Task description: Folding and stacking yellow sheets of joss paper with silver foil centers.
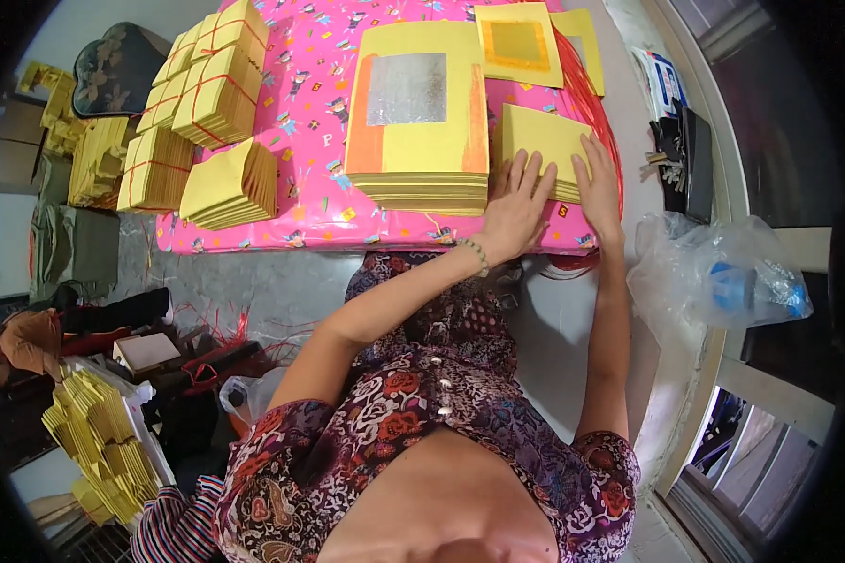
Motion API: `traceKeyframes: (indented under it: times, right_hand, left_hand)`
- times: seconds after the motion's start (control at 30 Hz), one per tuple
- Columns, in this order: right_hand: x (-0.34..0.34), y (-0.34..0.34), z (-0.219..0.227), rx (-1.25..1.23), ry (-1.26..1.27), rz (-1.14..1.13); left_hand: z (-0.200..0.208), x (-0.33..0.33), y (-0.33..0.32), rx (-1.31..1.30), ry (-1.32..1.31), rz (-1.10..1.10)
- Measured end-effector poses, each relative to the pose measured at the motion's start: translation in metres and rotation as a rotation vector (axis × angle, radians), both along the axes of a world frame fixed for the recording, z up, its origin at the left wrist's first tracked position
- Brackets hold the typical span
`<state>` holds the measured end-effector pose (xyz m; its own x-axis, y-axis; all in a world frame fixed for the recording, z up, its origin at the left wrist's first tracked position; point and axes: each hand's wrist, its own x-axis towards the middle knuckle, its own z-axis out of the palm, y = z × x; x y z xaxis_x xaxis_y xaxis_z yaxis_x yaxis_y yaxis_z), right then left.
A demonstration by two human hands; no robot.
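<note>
A low stack of yellow folded paper (pixel 545 131) lies near the table's right front edge. My left hand (pixel 518 206) rests over its near left part, fingers stretched and slightly apart, a beaded bracelet on the wrist. Against the right edge of the same stack lies my right hand (pixel 599 188), its fingers extended. Just left of them sits a tall stack of large yellow paper sheets (pixel 418 155), its top sheet bearing a silver square between orange bands. Behind the small stack lies a yellow sheet with an orange-gold square (pixel 518 47).
Pink patterned covering (pixel 300 122) spans the table. Red-tied yellow paper bundles (pixel 218 89) and a loose folded stack (pixel 230 188) stand at left. Red strings (pixel 599 103) hang over the right edge. A clear plastic bag (pixel 714 272) is at right; more yellow paper (pixel 103 441) lies lower left.
</note>
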<state>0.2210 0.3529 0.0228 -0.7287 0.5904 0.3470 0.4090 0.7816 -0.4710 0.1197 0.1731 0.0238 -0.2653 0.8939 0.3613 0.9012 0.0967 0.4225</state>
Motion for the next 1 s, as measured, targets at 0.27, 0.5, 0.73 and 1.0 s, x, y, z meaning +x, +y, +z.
traceKeyframes:
  times: [0.27,0.5,0.73,1.0]
  right_hand:
    - [-0.024,-0.031,0.079,0.024,0.254,0.056]
    - [-0.048,-0.09,0.135,-0.105,0.191,0.377]
    - [-0.06,-0.102,0.128,0.095,0.045,0.596]
    - [-0.063,-0.1,0.126,0.089,0.093,0.577]
  left_hand:
    - [0.054,0.002,-0.02,0.183,-0.044,-0.076]
    - [0.112,-0.039,-0.089,0.359,-0.096,-0.12]
    - [0.101,-0.1,-0.117,0.357,-0.011,0.074]
    - [0.09,-0.117,-0.116,0.314,-0.081,0.089]
